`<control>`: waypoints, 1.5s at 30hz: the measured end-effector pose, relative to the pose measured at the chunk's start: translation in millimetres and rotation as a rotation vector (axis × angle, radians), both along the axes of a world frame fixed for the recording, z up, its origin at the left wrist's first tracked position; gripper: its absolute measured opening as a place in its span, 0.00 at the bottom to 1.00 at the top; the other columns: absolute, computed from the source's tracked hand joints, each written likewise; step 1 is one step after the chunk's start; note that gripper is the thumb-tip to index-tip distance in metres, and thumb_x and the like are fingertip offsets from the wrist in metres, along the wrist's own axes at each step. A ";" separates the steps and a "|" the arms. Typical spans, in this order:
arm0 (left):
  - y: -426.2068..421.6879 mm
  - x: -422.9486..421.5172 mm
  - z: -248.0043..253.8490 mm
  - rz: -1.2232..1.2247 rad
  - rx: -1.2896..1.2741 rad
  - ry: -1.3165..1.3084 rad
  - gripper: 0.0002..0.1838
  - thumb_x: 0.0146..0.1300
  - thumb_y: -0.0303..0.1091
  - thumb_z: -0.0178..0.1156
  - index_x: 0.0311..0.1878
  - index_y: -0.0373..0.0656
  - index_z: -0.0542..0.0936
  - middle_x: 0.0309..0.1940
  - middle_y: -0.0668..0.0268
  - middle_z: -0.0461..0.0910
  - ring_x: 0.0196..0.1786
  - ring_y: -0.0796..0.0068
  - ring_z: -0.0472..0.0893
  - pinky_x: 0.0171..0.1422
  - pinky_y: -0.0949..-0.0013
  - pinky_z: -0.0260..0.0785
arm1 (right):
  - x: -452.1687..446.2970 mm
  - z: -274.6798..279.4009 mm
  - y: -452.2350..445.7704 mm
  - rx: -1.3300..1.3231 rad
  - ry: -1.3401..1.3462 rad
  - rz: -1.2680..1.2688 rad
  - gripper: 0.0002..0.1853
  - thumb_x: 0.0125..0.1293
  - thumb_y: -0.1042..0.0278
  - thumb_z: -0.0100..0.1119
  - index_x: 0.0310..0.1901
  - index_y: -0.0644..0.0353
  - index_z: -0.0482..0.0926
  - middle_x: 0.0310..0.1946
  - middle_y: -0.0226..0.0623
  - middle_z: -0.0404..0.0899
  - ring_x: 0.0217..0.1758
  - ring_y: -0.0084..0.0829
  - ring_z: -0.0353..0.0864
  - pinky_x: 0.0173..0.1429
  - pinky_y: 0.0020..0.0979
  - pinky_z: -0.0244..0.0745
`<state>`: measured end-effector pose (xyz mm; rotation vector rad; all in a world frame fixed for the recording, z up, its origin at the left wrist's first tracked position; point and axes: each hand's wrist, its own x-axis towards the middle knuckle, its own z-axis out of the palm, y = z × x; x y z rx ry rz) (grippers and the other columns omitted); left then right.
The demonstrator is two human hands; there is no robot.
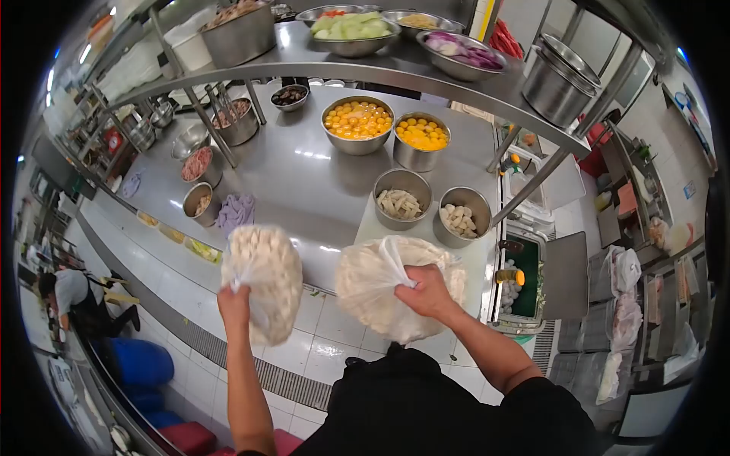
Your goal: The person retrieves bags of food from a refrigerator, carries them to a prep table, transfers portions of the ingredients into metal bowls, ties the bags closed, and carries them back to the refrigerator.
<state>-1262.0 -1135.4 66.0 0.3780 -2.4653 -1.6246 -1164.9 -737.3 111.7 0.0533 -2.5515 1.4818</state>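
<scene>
My left hand [234,305] is closed round the gathered neck of a clear plastic bag [272,285] full of pale, off-white pieces. A second clear bag [366,285] with similar pale contents hangs from my right hand [426,292], whose fingers wrap its twisted top. Both bags are held up at the front edge of the steel table [296,190]. Just beyond the right bag, two steel pots [403,178] with pale chunks stand on a white board [368,226]. A crumpled purple cloth [236,212] lies beyond the left bag. What exactly fills the bags cannot be made out.
Two steel bowls of egg yolks [357,121] stand further back. An overhead shelf [304,64] carries bowls of cut vegetables and pots. Several meat containers [199,164] sit at left. A bin with a green interior [527,281] stands right. Another person [84,300] bends at far left.
</scene>
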 end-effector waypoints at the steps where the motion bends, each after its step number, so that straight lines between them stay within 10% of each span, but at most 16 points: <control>1: 8.9 -28.9 3.8 -0.002 -0.038 0.018 0.10 0.53 0.31 0.59 0.30 0.32 0.81 0.24 0.68 0.80 0.28 0.78 0.74 0.34 0.67 0.67 | -2.3 -12.6 15.9 0.098 0.053 -0.048 0.09 0.48 0.65 0.62 0.24 0.62 0.77 0.18 0.47 0.76 0.23 0.49 0.78 0.29 0.41 0.74; 8: 64.2 -142.5 -30.9 -0.265 -0.664 -0.014 0.21 0.56 0.40 0.64 0.47 0.33 0.82 0.38 0.48 0.85 0.45 0.44 0.82 0.53 0.50 0.72 | -5.1 -71.5 82.9 0.337 -0.023 -0.066 0.11 0.57 0.61 0.63 0.31 0.60 0.78 0.29 0.42 0.81 0.33 0.50 0.80 0.40 0.48 0.75; 11: 134.8 -90.0 3.5 -0.266 -0.793 0.477 0.18 0.61 0.39 0.62 0.49 0.36 0.81 0.38 0.49 0.84 0.44 0.46 0.82 0.51 0.52 0.73 | 22.7 -57.5 96.9 0.251 0.165 -0.163 0.10 0.60 0.62 0.65 0.33 0.61 0.81 0.30 0.41 0.81 0.34 0.47 0.80 0.39 0.44 0.75; 15: 118.5 10.1 -46.6 -0.503 -0.463 -0.020 0.14 0.69 0.40 0.58 0.40 0.38 0.84 0.26 0.54 0.82 0.29 0.64 0.81 0.37 0.63 0.71 | 116.2 -72.1 146.5 -0.015 0.123 -0.502 0.03 0.61 0.74 0.64 0.32 0.64 0.82 0.26 0.39 0.78 0.29 0.33 0.78 0.34 0.30 0.71; 18: 38.9 103.6 -145.9 -0.551 -0.156 -0.602 0.18 0.71 0.44 0.55 0.49 0.38 0.83 0.33 0.61 0.84 0.33 0.71 0.81 0.41 0.68 0.73 | 220.4 -123.0 154.0 0.005 -0.408 -0.774 0.08 0.65 0.69 0.61 0.33 0.66 0.82 0.25 0.38 0.78 0.28 0.30 0.77 0.34 0.30 0.72; 19: -7.9 133.6 -201.6 -0.824 -0.533 -0.633 0.21 0.71 0.46 0.54 0.54 0.38 0.81 0.43 0.64 0.84 0.38 0.74 0.81 0.41 0.67 0.74 | 254.2 -142.2 144.0 0.054 -0.697 -0.800 0.11 0.68 0.66 0.60 0.36 0.66 0.82 0.27 0.39 0.80 0.31 0.28 0.78 0.37 0.30 0.74; 20: -14.6 174.3 -203.7 -0.435 0.197 -0.854 0.22 0.71 0.46 0.54 0.58 0.39 0.79 0.49 0.63 0.82 0.45 0.72 0.80 0.49 0.64 0.74 | 289.5 -162.8 125.9 -0.105 -0.742 -0.732 0.11 0.67 0.64 0.62 0.41 0.64 0.83 0.28 0.36 0.81 0.31 0.25 0.78 0.36 0.29 0.74; 22: -5.0 200.9 -172.7 -0.538 0.326 -0.974 0.26 0.72 0.46 0.52 0.63 0.37 0.76 0.57 0.56 0.80 0.63 0.67 0.74 0.69 0.65 0.63 | 343.0 -197.3 81.3 -0.502 -0.910 -0.705 0.16 0.67 0.60 0.65 0.49 0.62 0.82 0.31 0.33 0.82 0.33 0.21 0.78 0.35 0.28 0.73; 24: -11.3 195.8 -141.5 -0.965 -0.190 -0.653 0.27 0.71 0.45 0.53 0.64 0.33 0.74 0.58 0.54 0.79 0.64 0.63 0.75 0.69 0.64 0.64 | 369.0 -219.0 32.5 -0.829 -0.906 -0.711 0.18 0.68 0.58 0.64 0.50 0.63 0.81 0.33 0.30 0.81 0.35 0.20 0.77 0.36 0.26 0.74; 33: -10.4 131.7 -79.9 -0.949 0.155 -1.237 0.22 0.69 0.42 0.55 0.59 0.36 0.79 0.52 0.49 0.82 0.57 0.55 0.80 0.64 0.61 0.70 | 322.2 -148.4 -1.6 -0.911 -0.814 -0.703 0.08 0.68 0.63 0.57 0.40 0.58 0.80 0.23 0.26 0.73 0.24 0.20 0.71 0.28 0.23 0.64; 35: -9.8 124.8 -83.7 -0.970 0.130 -1.278 0.22 0.69 0.42 0.55 0.58 0.36 0.79 0.51 0.49 0.83 0.57 0.55 0.81 0.63 0.61 0.70 | 324.5 -149.3 6.6 -1.222 -1.177 -0.652 0.10 0.68 0.62 0.56 0.39 0.58 0.82 0.23 0.26 0.75 0.24 0.21 0.73 0.30 0.24 0.67; 41: -11.4 118.5 -90.3 -1.001 0.091 -1.299 0.21 0.68 0.41 0.55 0.57 0.37 0.80 0.50 0.49 0.83 0.56 0.55 0.81 0.62 0.61 0.71 | 339.9 -219.0 7.5 -0.292 -0.955 0.072 0.15 0.64 0.61 0.56 0.40 0.65 0.85 0.32 0.47 0.85 0.35 0.39 0.85 0.39 0.39 0.76; 45: -6.7 120.2 -92.1 -1.013 0.081 -1.306 0.21 0.68 0.41 0.55 0.57 0.37 0.80 0.50 0.49 0.83 0.55 0.54 0.81 0.62 0.61 0.71 | 369.1 -263.0 -8.9 -0.592 -0.917 -0.279 0.17 0.64 0.60 0.55 0.43 0.65 0.84 0.37 0.53 0.85 0.41 0.44 0.86 0.45 0.42 0.76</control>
